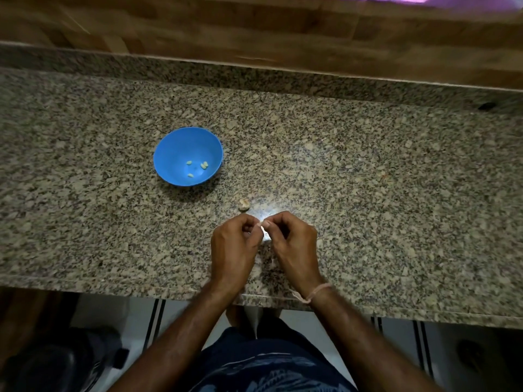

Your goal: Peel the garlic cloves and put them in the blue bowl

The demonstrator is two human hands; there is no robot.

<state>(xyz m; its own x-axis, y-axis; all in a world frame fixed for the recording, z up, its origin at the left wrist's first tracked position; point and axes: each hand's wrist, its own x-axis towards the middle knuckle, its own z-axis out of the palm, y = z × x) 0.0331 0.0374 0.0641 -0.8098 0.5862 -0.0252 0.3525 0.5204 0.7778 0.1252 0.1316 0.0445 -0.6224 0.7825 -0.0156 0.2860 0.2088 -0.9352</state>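
The blue bowl (169, 148) sat upright on the counter (368, 171), holding four pale peeled cloves (204, 164). A garlic chunk (243, 204) lay near it. A clove (262, 224) was pinched between left hand (232, 250) and right hand (294, 246).

Speckled granite counter (368, 179) below wood-panel wall (254, 29), pale tiled floor (119, 315).

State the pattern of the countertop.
The countertop is speckled granite, beige flecked with black and grey. It shows best in the head view.
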